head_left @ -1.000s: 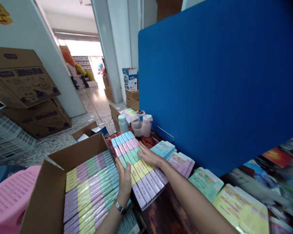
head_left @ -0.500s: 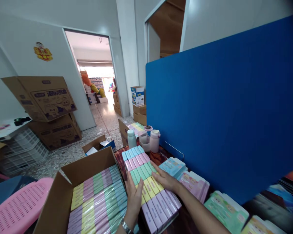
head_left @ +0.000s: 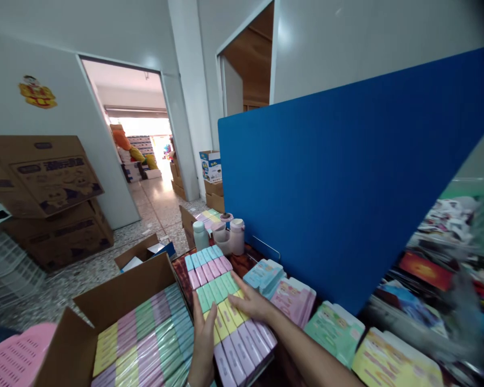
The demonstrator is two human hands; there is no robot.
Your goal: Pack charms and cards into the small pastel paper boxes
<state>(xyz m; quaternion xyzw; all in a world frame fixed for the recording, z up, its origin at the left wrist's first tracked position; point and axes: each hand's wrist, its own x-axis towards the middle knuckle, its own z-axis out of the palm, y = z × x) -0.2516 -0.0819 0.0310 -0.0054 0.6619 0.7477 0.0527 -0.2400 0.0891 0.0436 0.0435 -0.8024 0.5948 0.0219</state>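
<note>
Wooden desktop, pastel boxes touching open left grip and open right grip

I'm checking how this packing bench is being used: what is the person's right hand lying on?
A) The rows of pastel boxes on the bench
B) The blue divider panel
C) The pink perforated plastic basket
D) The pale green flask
A: the right hand lies open across the rows of pastel boxes, below the blue divider panel.
</note>
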